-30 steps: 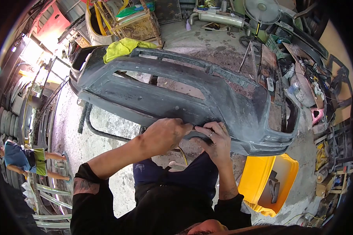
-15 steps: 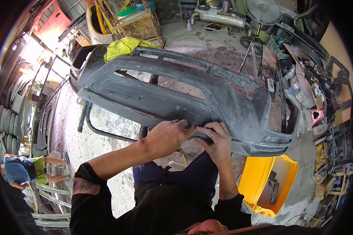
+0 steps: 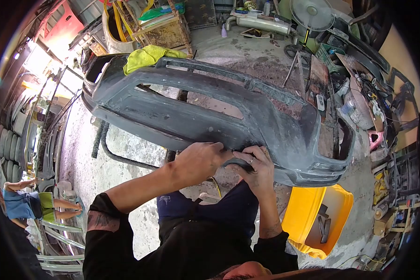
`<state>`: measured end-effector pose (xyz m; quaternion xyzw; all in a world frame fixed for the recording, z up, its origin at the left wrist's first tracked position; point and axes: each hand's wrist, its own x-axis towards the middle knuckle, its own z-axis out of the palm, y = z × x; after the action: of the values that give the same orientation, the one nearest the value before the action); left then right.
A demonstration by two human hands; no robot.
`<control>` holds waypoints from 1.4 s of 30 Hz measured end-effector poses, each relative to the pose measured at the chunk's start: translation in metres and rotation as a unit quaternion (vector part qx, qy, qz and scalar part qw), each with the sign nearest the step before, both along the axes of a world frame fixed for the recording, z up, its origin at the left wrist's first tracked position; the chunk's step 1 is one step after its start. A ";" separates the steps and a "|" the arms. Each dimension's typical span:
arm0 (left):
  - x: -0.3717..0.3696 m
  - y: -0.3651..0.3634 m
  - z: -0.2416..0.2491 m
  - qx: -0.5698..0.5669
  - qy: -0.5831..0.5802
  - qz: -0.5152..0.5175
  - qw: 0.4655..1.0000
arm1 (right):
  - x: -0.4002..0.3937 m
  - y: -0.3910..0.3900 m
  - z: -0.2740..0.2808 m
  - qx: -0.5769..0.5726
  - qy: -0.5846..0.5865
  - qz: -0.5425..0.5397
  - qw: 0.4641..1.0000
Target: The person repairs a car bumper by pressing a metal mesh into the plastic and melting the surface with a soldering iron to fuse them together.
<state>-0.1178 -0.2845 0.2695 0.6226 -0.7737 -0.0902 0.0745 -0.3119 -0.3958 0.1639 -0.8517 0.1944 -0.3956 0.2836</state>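
Both hands work at the lower edge of a grey car bumper (image 3: 210, 112), which rests on a dark stand over the concrete floor (image 3: 116, 163). The left hand (image 3: 198, 161) lies flat, fingers closed together, pressed on the bumper's near lip. The right hand (image 3: 259, 168), a ring on one finger, is curled and clamped on a small dark pad (image 3: 238, 163) held against the same edge, touching the left hand's fingertips. Compared with a second ago the two hands have barely shifted: the pad sits a touch lower on the lip and the left hand has slid a little toward it, so the rubbing is confined to this one short stretch of edge. The bumper itself has not moved. A yellow cloth (image 3: 147, 56) lies on its far side, a yellow bin (image 3: 308, 210) stands just beside the person's right leg, and another person (image 3: 28, 203) at the far left has walked lower in view
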 end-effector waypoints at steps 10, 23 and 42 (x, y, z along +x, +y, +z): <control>0.005 -0.004 0.000 0.042 0.025 0.007 0.999 | -0.004 0.000 0.001 0.041 0.004 -0.014 0.999; 0.009 -0.003 0.000 0.034 0.026 0.003 0.999 | -0.006 -0.002 -0.002 0.033 -0.013 0.001 0.999; 0.039 -0.043 0.010 0.066 0.108 -0.079 0.989 | -0.005 0.027 -0.010 0.041 -0.014 -0.135 0.990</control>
<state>-0.0785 -0.3273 0.2790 0.5495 -0.8003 -0.2138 0.1089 -0.3173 -0.3693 0.1542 -0.7997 0.3199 -0.4339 0.2643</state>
